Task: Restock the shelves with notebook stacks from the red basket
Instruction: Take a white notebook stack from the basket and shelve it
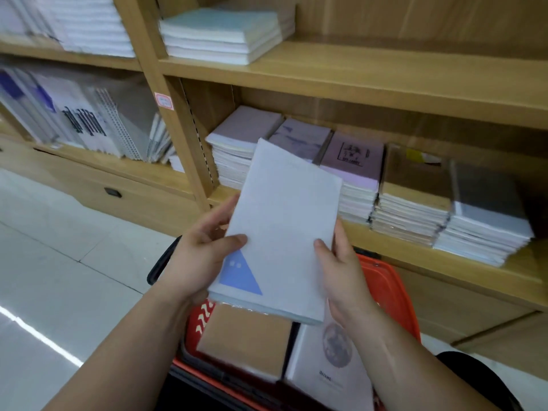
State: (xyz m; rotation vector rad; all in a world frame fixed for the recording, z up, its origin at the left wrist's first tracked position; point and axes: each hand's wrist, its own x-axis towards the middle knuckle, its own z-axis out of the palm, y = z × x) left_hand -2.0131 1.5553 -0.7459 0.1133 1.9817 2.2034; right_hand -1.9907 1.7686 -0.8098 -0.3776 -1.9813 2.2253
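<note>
Pale floor tiles [59, 247] run along the left beneath wooden shelving, whose left bay is filled with upright folders [83, 120]. Right of the divider, a pale stack [222, 34] lies on the upper shelf [355, 81]. The lower shelf [444, 262] carries a row of piles: lilac pile [237, 143], blue-marked pile [299, 137], pink pile [355, 164], brown pile [415, 197] and grey pile [486, 209].

In front of that row, the left hand [201, 256] grips the notebook stack [284, 221] by its left edge, with the thumb on the white cover and the fingers curled beneath. The stack has a blue triangle at its near corner and is tilted, far end towards the shelf. It is held in the air above the red basket [391, 292]. The right hand [341, 268] holds the right edge the same way, thumb on top.

Below, the basket holds a brown notebook [246, 339] on the left and a moon-print notebook [323, 369] on the right.

The step in hand looks like carrying from basket to shelf. The next move probably calls for finding the matching pile, perhaps the blue-marked one, though blur makes that uncertain. The stack would then need levelling and laying squarely on top without nudging the neighbouring piles.
</note>
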